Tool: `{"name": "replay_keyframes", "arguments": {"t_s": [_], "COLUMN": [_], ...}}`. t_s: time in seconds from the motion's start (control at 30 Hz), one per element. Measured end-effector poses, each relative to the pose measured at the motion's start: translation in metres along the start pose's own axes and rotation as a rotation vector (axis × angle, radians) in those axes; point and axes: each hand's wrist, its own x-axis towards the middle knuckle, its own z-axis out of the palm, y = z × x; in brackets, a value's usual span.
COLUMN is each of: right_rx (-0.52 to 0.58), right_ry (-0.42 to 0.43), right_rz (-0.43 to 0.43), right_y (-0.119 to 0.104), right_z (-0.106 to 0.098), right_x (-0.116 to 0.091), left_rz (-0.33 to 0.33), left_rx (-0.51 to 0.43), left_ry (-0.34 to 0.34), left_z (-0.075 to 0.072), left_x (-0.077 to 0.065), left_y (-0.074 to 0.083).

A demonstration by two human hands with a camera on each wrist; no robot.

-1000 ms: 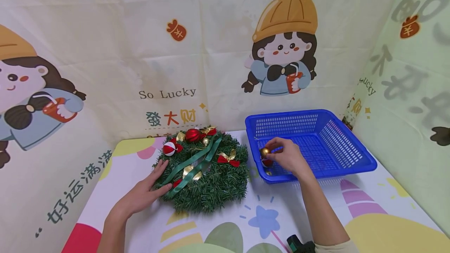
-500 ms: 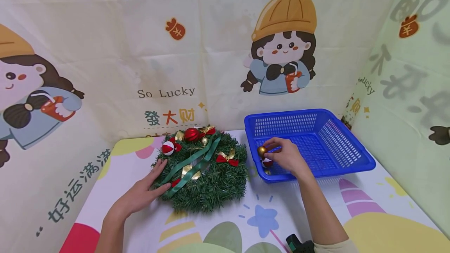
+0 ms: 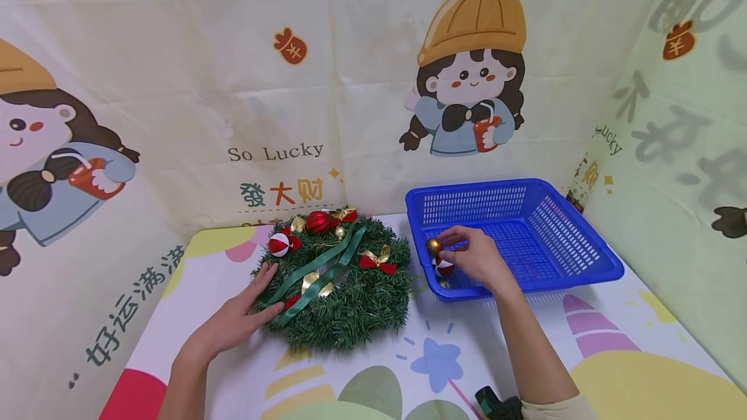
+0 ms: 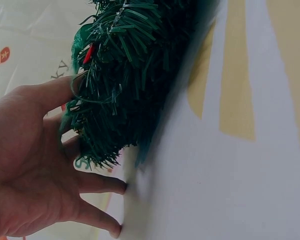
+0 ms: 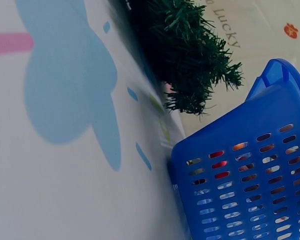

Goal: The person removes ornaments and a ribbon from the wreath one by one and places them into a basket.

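Observation:
A green Christmas wreath (image 3: 350, 316) lies on the table, trimmed with a green ribbon, red-and-gold bows and several ball ornaments. My left hand (image 3: 233, 323) rests on its left side with fingers spread; the left wrist view shows the same hand (image 4: 35, 165), fingers extended and some hidden behind the needles. Inside the left part of the blue basket (image 3: 513, 287), my right hand (image 3: 475, 258) has its thumb and fingers bent at a gold ball ornament (image 3: 434, 247), pinching its right side. A red-and-white ball ornament (image 3: 443, 267) lies just below it. The right wrist view shows no hand.
The basket's slotted wall (image 5: 240, 165) stands close to the wreath's right side. A dark object (image 3: 496, 404) lies at the table's front, by the right forearm. Printed cloth walls (image 3: 362, 83) rise behind and beside the patterned table (image 3: 467, 336).
The gold ball has shifted slightly left, towards the right fingertips, and more of the red-and-white ball shows. The left hand and the wreath stay in place.

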Motion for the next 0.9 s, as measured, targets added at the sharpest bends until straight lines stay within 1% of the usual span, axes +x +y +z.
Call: {"name": "replay_keyframes", "arguments": {"t_s": [0.5, 0.9], "right_rx": [0.005, 0.02], "right_ry": [-0.005, 0.035], "right_rz": [-0.001, -0.032], "right_y": [0.0, 0.002], "right_z": [-0.0003, 0.0], "right_x": [-0.0012, 0.0007], "left_rz": [0.0, -0.006], "left_rx": [0.002, 0.005], "left_ry": [-0.002, 0.001], "left_z": [-0.0003, 0.0001], "left_x": [-0.0009, -0.0007], "left_y": [0.0013, 0.0004]}}
